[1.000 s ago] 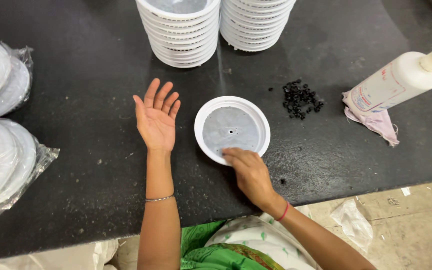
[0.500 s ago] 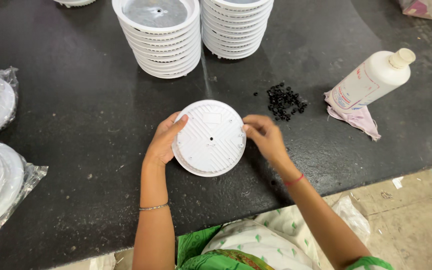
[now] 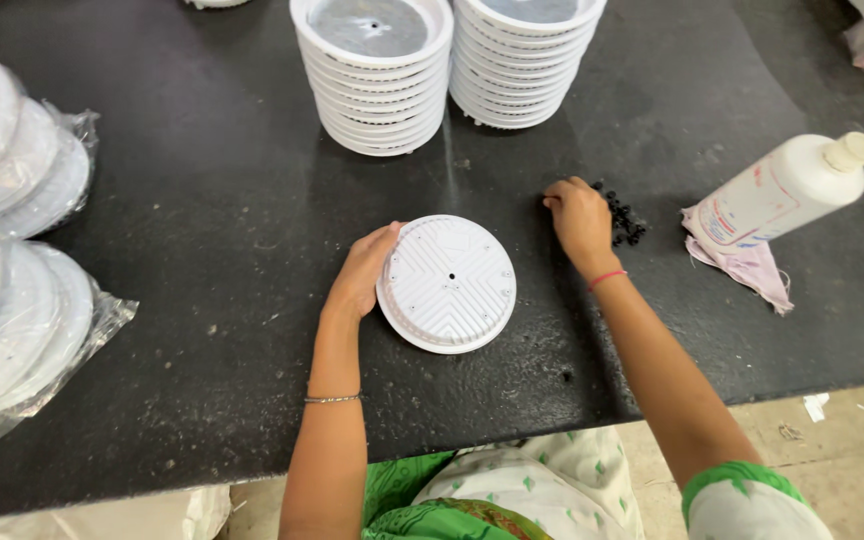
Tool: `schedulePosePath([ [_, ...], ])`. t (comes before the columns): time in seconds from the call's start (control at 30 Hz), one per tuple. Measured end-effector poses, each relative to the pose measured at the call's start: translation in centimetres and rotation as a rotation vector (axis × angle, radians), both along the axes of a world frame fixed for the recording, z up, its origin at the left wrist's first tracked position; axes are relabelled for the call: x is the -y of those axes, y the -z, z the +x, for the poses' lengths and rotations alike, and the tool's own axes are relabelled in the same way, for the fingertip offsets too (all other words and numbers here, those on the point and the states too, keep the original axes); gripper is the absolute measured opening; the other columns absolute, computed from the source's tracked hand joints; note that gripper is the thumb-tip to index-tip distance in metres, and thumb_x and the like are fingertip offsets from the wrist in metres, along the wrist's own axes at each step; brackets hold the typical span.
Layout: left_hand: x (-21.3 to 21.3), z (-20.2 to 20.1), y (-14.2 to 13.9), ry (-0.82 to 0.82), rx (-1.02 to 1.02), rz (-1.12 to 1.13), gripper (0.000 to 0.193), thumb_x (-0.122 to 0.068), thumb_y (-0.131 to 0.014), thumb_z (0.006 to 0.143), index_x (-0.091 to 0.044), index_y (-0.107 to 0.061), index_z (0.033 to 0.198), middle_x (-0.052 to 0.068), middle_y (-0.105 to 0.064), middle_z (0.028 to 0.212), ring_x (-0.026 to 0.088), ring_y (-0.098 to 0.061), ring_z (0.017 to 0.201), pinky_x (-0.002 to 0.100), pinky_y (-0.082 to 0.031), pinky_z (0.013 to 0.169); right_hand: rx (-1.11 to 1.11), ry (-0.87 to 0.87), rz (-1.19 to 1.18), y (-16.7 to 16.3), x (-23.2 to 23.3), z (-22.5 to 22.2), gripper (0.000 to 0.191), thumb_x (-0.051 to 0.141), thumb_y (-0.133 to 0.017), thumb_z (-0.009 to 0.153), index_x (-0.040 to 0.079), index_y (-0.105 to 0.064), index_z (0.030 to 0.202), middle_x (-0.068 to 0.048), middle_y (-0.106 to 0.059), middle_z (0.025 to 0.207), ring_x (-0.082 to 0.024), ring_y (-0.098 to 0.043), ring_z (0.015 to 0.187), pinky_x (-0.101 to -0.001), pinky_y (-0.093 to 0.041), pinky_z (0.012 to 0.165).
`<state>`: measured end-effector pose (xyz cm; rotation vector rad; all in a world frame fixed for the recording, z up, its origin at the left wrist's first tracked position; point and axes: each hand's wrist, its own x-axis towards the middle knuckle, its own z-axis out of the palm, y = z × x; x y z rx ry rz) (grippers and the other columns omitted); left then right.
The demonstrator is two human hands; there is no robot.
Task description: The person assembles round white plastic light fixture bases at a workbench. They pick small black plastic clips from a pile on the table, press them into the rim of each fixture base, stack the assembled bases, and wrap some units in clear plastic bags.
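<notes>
The left hand is gripping the white ribbed disc at its 9 o'clock edge; the right hand is touching the small black parts at 2 o'clock.

The round white disc looks like matt moulded plastic, ribbed on its upturned face. It lies on a black table that is rough and speckled, perhaps stone. Right of the disc, the white bottle is smooth, slightly glossy plastic, resting on pale cloth.
</notes>
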<state>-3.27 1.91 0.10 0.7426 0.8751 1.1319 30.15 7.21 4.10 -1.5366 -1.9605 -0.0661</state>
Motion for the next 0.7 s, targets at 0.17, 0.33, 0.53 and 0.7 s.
schedulePosePath([
  [0.17, 0.1, -0.1, -0.4, 0.007, -0.043, -0.018, 0.047, -0.036, -0.055, 0.103, 0.003, -0.067, 0.127, 0.011, -0.073, 0.119, 0.016, -0.068, 0.107, 0.032, -0.052, 0.096, -0.001, -0.069, -0.080, -0.4, 0.6, 0.7, 0.008, 0.005, -0.074, 0.086, 0.005, -0.075, 0.094, -0.013, -0.073, 0.096, -0.036, -0.070, 0.084, -0.0456, -0.055, 0.074],
  [0.33, 0.4, 0.0, -1.2, -0.005, -0.093, -0.032, 0.050, -0.039, -0.052, 0.103, 0.002, -0.067, 0.128, 0.011, -0.073, 0.120, 0.017, -0.068, 0.109, 0.032, -0.053, 0.097, -0.130, -0.011, -0.174, -0.5, 0.6, 1.3, 0.017, 0.008, -0.076, 0.086, 0.007, -0.078, 0.103, -0.015, -0.075, 0.097, -0.033, -0.074, 0.086, -0.0404, -0.057, 0.079],
  [0.53, 0.5, -0.1, -1.0, -0.011, -0.085, -0.030, 0.052, -0.040, -0.051, 0.104, 0.003, -0.066, 0.128, 0.012, -0.073, 0.121, 0.017, -0.068, 0.109, 0.033, -0.053, 0.097, -0.083, -0.013, -0.207, -0.4, 0.4, 1.3, 0.021, 0.013, -0.081, 0.083, 0.006, -0.078, 0.103, -0.015, -0.076, 0.097, -0.033, -0.073, 0.085, -0.0411, -0.057, 0.079],
  [0.7, 0.4, -0.3, -0.1, -0.005, -0.032, 0.021, 0.052, -0.040, -0.052, 0.104, 0.005, -0.066, 0.127, 0.012, -0.073, 0.119, 0.017, -0.068, 0.107, 0.033, -0.053, 0.096, 0.067, -0.058, -0.162, -2.0, 0.6, 0.2, 0.017, 0.013, -0.083, 0.083, 0.005, -0.080, 0.098, -0.015, -0.076, 0.098, -0.034, -0.072, 0.087, -0.0424, -0.056, 0.078],
])
